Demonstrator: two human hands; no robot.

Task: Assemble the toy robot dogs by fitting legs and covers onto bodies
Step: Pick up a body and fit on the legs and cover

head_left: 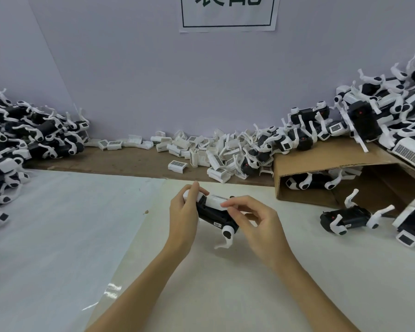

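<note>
Two surfaces meet under my hands: a white sheet (225, 283) covers the near table, and a brown board strip (130, 161) runs along the far side, below a pale wall (153, 80) that carries a paper sign (228, 13) with dark characters. At the far left I see a big pile of assembled dogs (22, 144), too many and too tangled to count. In the far middle lies a heap of loose white covers (201, 152), also too many to count. At the right stands a cardboard box (321, 164) with more dogs on top of it and one dog visible inside the opening; a second pile (381, 111) rises behind it. One dark body with white legs (347, 219) lies alone on the sheet near the box, to the right. My left hand (183, 212) grips the toy dog (216, 216) at its left end, fingers curled round it, above the sheet in the middle. My right hand (254, 219) pinches the white cover (216, 201) on top of the body with thumb and forefinger. One white leg (227, 238) hangs from the near side.
</note>
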